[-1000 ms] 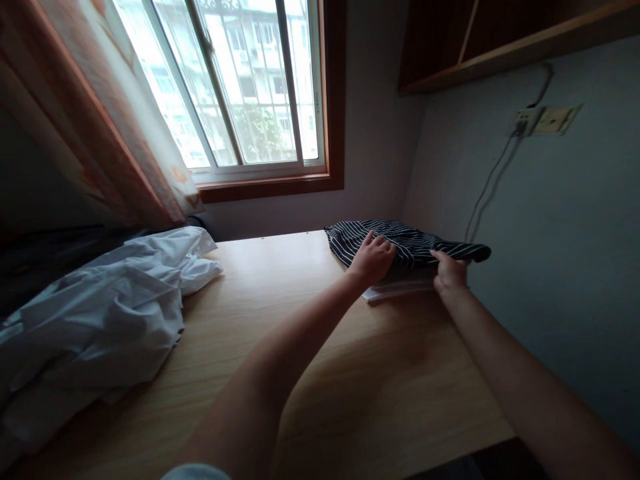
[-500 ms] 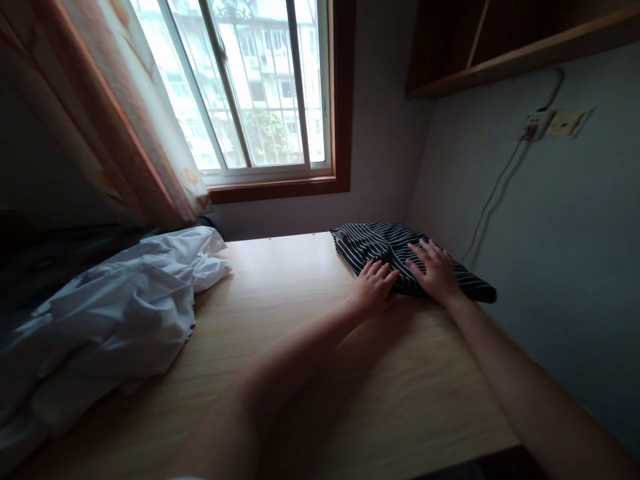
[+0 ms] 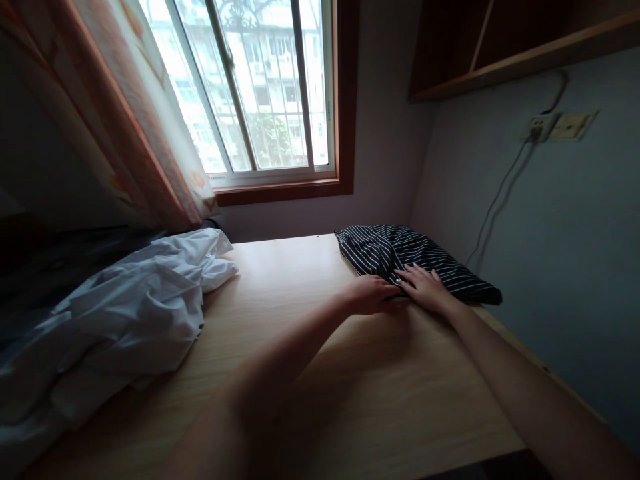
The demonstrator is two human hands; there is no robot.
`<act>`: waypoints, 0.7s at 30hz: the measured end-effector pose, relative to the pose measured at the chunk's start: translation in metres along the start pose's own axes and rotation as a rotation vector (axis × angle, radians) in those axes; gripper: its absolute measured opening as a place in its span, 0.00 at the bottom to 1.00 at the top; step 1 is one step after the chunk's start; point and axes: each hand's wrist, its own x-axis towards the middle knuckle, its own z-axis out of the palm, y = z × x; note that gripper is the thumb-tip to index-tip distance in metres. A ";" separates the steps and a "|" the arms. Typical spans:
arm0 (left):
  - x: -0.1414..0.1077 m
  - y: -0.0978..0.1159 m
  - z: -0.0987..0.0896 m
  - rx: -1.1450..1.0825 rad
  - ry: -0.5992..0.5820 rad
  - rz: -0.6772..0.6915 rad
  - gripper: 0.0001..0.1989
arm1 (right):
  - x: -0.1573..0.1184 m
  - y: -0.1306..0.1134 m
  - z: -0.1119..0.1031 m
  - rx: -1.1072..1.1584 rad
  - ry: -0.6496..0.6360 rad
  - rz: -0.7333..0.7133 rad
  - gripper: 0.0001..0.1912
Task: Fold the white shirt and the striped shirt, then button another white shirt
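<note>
Spread fingers of the right hand (image 3: pixel 425 289) rest, palm down, on the near part of a black cloth garment with thin white stripes (image 3: pixel 420 248); they are not pinching it. Just beside it, the left hand (image 3: pixel 371 294) bends at the near edge of the same garment. Its fingertips point toward the right hand, but I cannot tell if they pinch the fabric or only press on it. Also, I cannot tell whether the two hands touch each other.

The striped garment lies rather flat at the far right part of a pale wooden table (image 3: pixel 295 340), and its stripes run in several directions across the folds. Its right end comes close to the grey wall (image 3: pixel 575 227).

On the left side of the table, well apart from both hands, a crumpled white cloth garment (image 3: pixel 150 300) lies in loose folds. Behind it hangs an orange and cream curtain (image 3: pixel 130 127), next to a sliding window with a brown wooden frame (image 3: pixel 346 100). On the right wall, a thin cable (image 3: pixel 501 193) hangs from a pale wall socket (image 3: pixel 540 125), below a brown wooden shelf (image 3: pixel 530 53).
</note>
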 end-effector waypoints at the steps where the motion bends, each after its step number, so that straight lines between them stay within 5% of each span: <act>1: -0.005 -0.003 0.000 -0.073 0.046 -0.021 0.13 | 0.000 -0.001 0.000 0.013 0.014 -0.005 0.23; 3: -0.012 -0.011 0.000 -0.165 0.212 -0.198 0.14 | -0.001 -0.002 -0.002 0.041 0.038 -0.013 0.22; 6: -0.013 -0.032 0.001 -0.215 0.454 -0.666 0.11 | -0.002 -0.003 -0.004 0.083 0.071 -0.025 0.20; 9: -0.007 -0.052 0.009 -0.410 0.455 -0.951 0.12 | -0.002 -0.006 -0.008 0.112 0.134 -0.052 0.18; 14: 0.009 -0.062 0.024 -0.777 0.534 -1.026 0.22 | -0.005 -0.021 -0.018 0.255 0.258 -0.302 0.17; 21: 0.018 -0.051 0.027 -1.046 0.510 -0.882 0.26 | -0.016 -0.046 -0.032 0.336 0.128 -0.419 0.22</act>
